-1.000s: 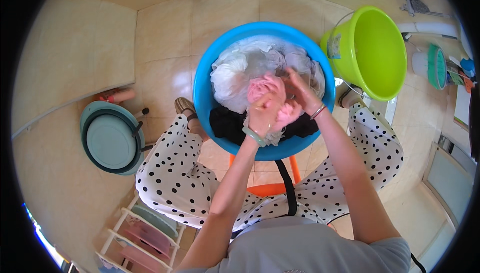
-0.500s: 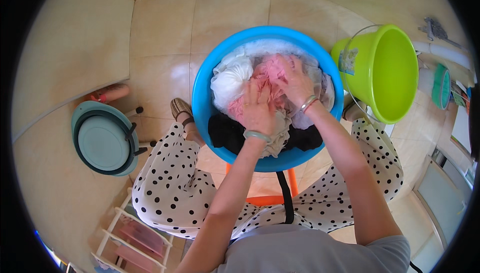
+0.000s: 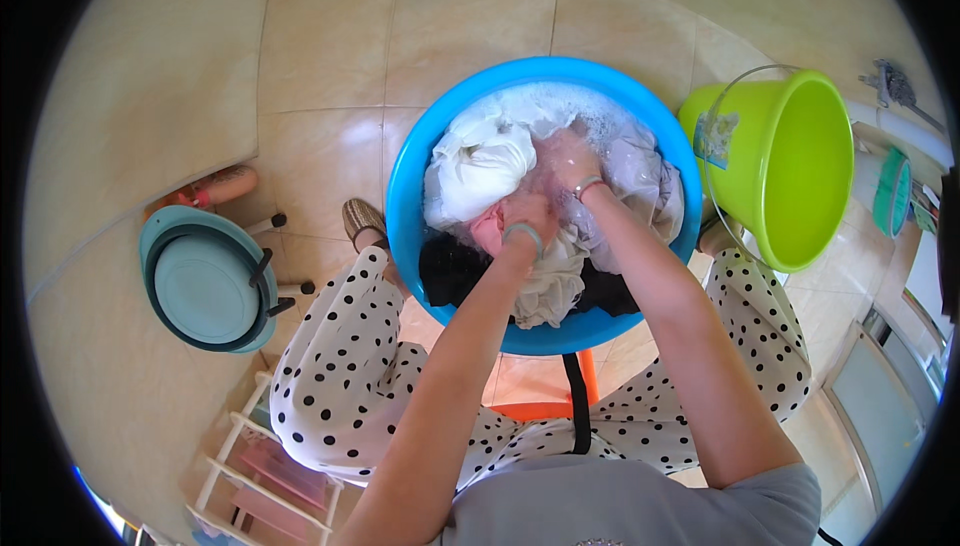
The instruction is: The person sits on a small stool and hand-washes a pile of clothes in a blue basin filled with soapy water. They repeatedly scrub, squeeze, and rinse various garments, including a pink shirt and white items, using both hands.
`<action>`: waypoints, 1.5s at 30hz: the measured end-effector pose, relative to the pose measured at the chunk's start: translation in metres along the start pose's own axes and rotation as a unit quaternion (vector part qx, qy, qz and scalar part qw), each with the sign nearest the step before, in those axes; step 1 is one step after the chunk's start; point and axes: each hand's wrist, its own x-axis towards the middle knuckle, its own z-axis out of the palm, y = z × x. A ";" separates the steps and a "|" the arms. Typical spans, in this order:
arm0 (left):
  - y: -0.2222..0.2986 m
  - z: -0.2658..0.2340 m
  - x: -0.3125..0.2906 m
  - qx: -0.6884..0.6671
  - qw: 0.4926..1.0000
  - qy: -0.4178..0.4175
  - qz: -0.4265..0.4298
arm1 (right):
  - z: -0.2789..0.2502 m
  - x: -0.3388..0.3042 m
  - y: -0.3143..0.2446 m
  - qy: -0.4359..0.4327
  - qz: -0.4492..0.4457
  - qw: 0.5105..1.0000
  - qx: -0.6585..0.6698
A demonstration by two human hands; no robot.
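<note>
A round blue basin (image 3: pixel 413 271) holds wet laundry in sudsy water. Pink cloth (image 3: pixel 488 230) lies mostly sunk in the middle, and both my hands press down into it. My left hand (image 3: pixel 530 212) is at the near side of the cloth, with its fingers hidden in the water. Farther in and to the right, my right hand (image 3: pixel 572 158) is under the suds, its fingers hidden too. Around them are a puffed white cloth (image 3: pixel 485 161), a pale lilac garment (image 3: pixel 640 171), a beige cloth (image 3: pixel 550 286) and black cloth (image 3: pixel 450 268).
A lime green bucket (image 3: pixel 730 166) with a wire handle leans at the basin's right. On the left is a grey-green collapsible basin (image 3: pixel 208 291). A white rack (image 3: pixel 235 456) with pink shelves stands near left. Part of an orange stool (image 3: pixel 545 410) shows below the blue basin.
My hands have pushed down into the water, and most of the pink cloth has sunk with them. The white cloth bulges more, and the view has shifted slightly.
</note>
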 end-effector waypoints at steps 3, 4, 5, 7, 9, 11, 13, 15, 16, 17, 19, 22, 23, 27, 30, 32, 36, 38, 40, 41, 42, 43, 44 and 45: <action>0.009 -0.001 -0.021 -0.439 0.877 0.192 -0.030 | -0.018 -0.051 -0.009 0.139 -0.078 0.965 0.206; 0.013 0.003 -0.033 -0.606 0.744 0.276 -0.042 | -0.023 -0.067 -0.014 0.162 -0.078 0.951 0.250; 0.028 -0.007 -0.045 -0.640 0.707 0.275 -0.120 | -0.033 -0.087 -0.016 0.182 -0.096 0.942 0.266; 0.065 -0.039 -0.065 -0.688 0.619 0.268 -0.269 | -0.059 -0.126 -0.027 0.224 -0.135 0.918 0.298; 0.043 -0.050 -0.070 -0.820 0.548 0.044 -0.159 | -0.082 -0.163 -0.052 0.230 -0.198 0.916 0.264; 0.027 -0.057 -0.064 -0.872 0.476 -0.110 -0.033 | -0.094 -0.205 -0.071 0.177 -0.260 0.925 0.212; 0.070 -0.103 -0.095 -0.856 0.481 -0.181 -0.049 | -0.102 -0.242 -0.076 0.094 -0.274 0.946 0.147; 0.090 -0.102 -0.108 -0.850 0.505 -0.093 -0.119 | -0.112 -0.258 -0.078 0.059 -0.346 0.929 0.117; 0.087 -0.100 -0.113 -0.847 0.505 -0.115 -0.116 | -0.115 -0.263 -0.079 0.041 -0.381 0.918 0.101; 0.084 -0.096 -0.119 -0.850 0.495 -0.151 -0.102 | -0.114 -0.267 -0.079 0.066 -0.373 0.919 0.109; 0.084 -0.089 -0.126 -0.851 0.482 -0.197 -0.068 | -0.112 -0.268 -0.082 0.116 -0.358 0.918 0.124; 0.093 -0.082 -0.126 -0.823 0.543 -0.167 -0.007 | -0.108 -0.262 -0.084 0.198 -0.312 0.909 0.193; 0.095 -0.077 -0.126 -0.801 0.584 -0.133 0.014 | -0.107 -0.261 -0.087 0.224 -0.296 0.908 0.195; 0.096 -0.063 -0.124 -0.651 0.755 0.012 0.077 | -0.108 -0.258 -0.091 0.286 -0.257 0.900 0.205; 0.089 -0.064 -0.123 -0.575 0.811 0.082 0.066 | -0.108 -0.247 -0.084 0.305 -0.256 0.892 0.212; 0.085 -0.063 -0.120 -0.638 0.764 0.096 0.011 | -0.108 -0.244 -0.078 0.272 -0.247 0.898 0.244; 0.109 -0.074 -0.125 -0.709 0.686 0.138 -0.093 | -0.094 -0.222 -0.044 0.235 -0.170 0.878 0.380; 0.115 -0.070 -0.127 -0.712 0.682 0.132 -0.099 | -0.059 -0.202 0.001 0.207 -0.007 0.911 0.357; 0.119 -0.069 -0.124 -0.730 0.668 0.118 -0.083 | -0.048 -0.187 0.026 0.173 0.036 0.893 0.415; 0.117 -0.070 -0.126 -0.739 0.660 0.110 -0.078 | -0.056 -0.186 0.024 0.153 0.046 0.878 0.451; 0.108 -0.068 -0.126 -0.773 0.625 0.073 -0.085 | -0.063 -0.187 0.021 0.133 0.057 0.862 0.486; 0.098 -0.067 -0.127 -0.758 0.644 0.050 -0.091 | -0.068 -0.196 0.019 0.121 0.092 0.771 0.619; 0.089 -0.069 -0.126 -0.743 0.662 0.029 -0.093 | -0.082 -0.199 0.023 0.066 0.107 0.726 0.676; 0.078 -0.068 -0.125 -0.728 0.679 0.008 -0.097 | -0.099 -0.204 0.022 0.009 0.124 0.676 0.726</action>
